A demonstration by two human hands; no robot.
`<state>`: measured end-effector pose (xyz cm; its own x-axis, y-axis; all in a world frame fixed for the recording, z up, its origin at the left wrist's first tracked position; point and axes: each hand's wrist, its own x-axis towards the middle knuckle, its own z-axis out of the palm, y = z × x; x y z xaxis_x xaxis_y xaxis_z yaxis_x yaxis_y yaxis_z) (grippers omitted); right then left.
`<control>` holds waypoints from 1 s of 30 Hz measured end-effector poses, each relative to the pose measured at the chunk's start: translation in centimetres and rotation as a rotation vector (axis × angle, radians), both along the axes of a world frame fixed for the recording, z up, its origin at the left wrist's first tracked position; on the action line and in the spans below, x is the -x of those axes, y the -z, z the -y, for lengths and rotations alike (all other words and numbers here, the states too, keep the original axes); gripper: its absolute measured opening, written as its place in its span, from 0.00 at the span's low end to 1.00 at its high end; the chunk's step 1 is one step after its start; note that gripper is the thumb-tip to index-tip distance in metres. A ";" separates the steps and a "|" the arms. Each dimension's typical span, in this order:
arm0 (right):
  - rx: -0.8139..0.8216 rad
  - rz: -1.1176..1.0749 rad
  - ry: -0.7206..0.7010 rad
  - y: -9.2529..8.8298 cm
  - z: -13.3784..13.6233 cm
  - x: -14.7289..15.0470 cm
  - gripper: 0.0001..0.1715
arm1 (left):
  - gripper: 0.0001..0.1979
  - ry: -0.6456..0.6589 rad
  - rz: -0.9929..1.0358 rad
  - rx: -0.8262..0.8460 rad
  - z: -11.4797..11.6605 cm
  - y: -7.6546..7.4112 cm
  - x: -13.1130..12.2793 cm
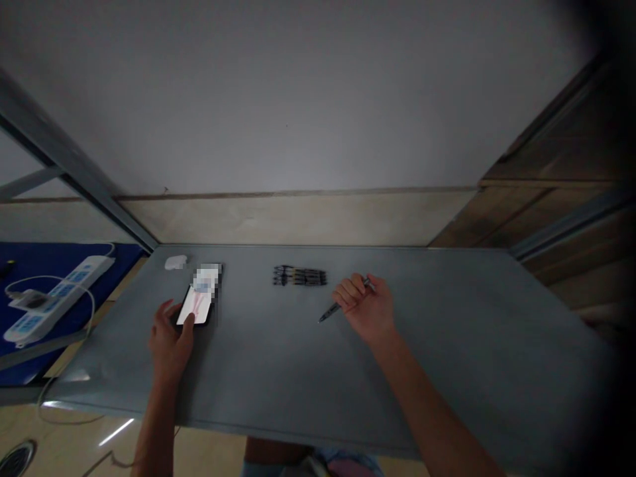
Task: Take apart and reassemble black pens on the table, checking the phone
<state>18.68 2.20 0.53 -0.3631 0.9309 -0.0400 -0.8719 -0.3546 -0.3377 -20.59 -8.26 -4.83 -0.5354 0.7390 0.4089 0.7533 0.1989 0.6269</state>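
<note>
My left hand rests on the grey table, fingers curled around the near end of a lit smartphone, thumb on its screen. My right hand is closed around a dark pen, whose tip points down-left and touches the tabletop. A row of several dark pens lies flat just behind, between the two hands.
A small white object sits at the table's back left corner. To the left, on a blue surface, lies a white power strip with a cable. A pale wall rises behind; wooden panels stand at right.
</note>
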 end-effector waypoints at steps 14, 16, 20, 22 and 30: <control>-0.016 0.008 -0.018 -0.1 0.0 0.2 0.22 | 0.30 -0.034 -0.109 0.167 -0.1 -0.3 0.2; -0.023 0.010 -0.024 -0.2 0.1 0.3 0.22 | 0.29 -0.045 -0.114 0.186 -0.2 -0.4 0.3; -0.020 0.014 -0.026 -0.3 0.3 0.4 0.22 | 0.29 -0.053 -0.037 0.154 -0.2 -0.7 -0.1; -0.014 0.019 -0.026 -0.4 0.3 0.4 0.22 | 0.33 -0.070 -0.059 0.173 -0.3 -1.0 -0.6; -0.015 0.041 -0.004 -0.2 0.0 0.2 0.22 | 0.38 -0.107 -0.092 0.188 -0.4 -0.7 -1.0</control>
<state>18.46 2.17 0.72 -0.3649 0.9301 -0.0413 -0.8559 -0.3526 -0.3782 -19.62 -7.86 -4.12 -0.5818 0.7476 0.3203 0.7740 0.3878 0.5006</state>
